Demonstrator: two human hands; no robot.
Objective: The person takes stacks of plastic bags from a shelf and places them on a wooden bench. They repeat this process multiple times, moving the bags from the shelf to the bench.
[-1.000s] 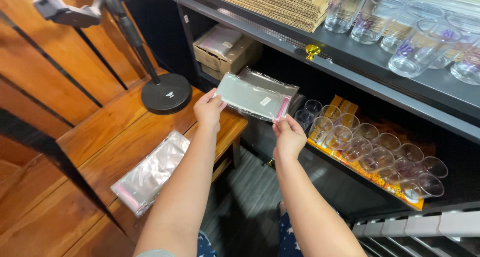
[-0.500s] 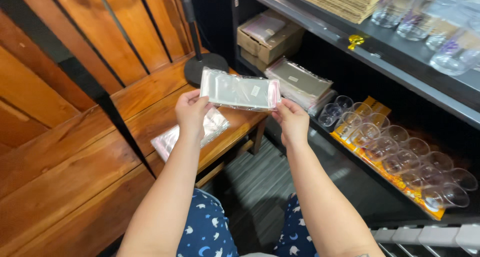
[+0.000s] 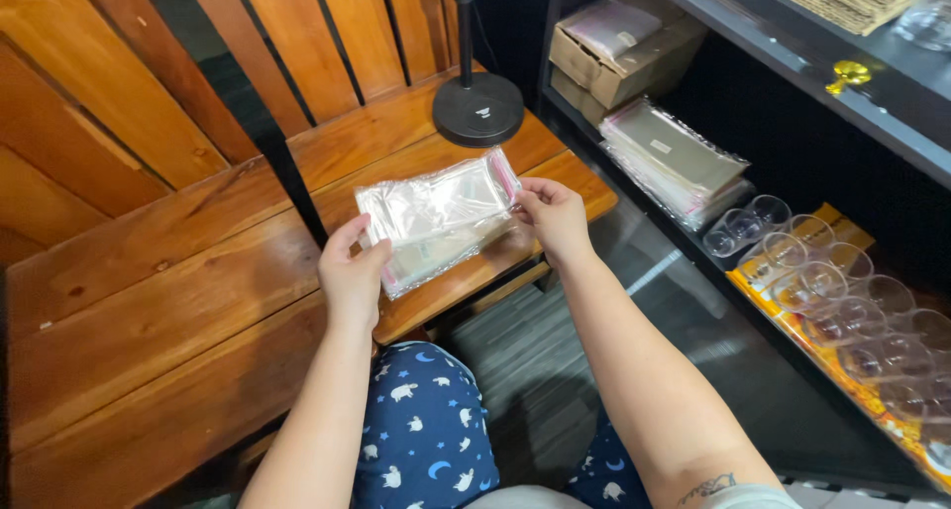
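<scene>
Both hands hold a stack of clear plastic bags [image 3: 438, 210] up over the wooden bench [image 3: 178, 301], in the middle of the scene. The left hand [image 3: 353, 271] grips the near left end of the stack, thumb on top and fingers curled underneath, closed tight on the plastic. The right hand [image 3: 551, 215] pinches the far right end, by the pink strip along the bag's edge, with thumb and fingertips pressed together on it. The stack is tilted, its right end higher and farther than its left. A second clear bag [image 3: 436, 261] lies flat on the bench just below the held ones, partly hidden by them. Farther off on the bench stands the round black base of a stand [image 3: 479, 108], with its pole rising out of view. To the right is a dark shelf unit [image 3: 792, 83]; on its lower level lie another pile of clear bags [image 3: 674, 157] and, farther back, a cardboard box [image 3: 624, 58] with more packets on top. Near right, rows of clear plastic cups [image 3: 842, 301] sit on a yellow tray. The person's knees in blue patterned trousers [image 3: 426, 440] show at the near edge
</scene>
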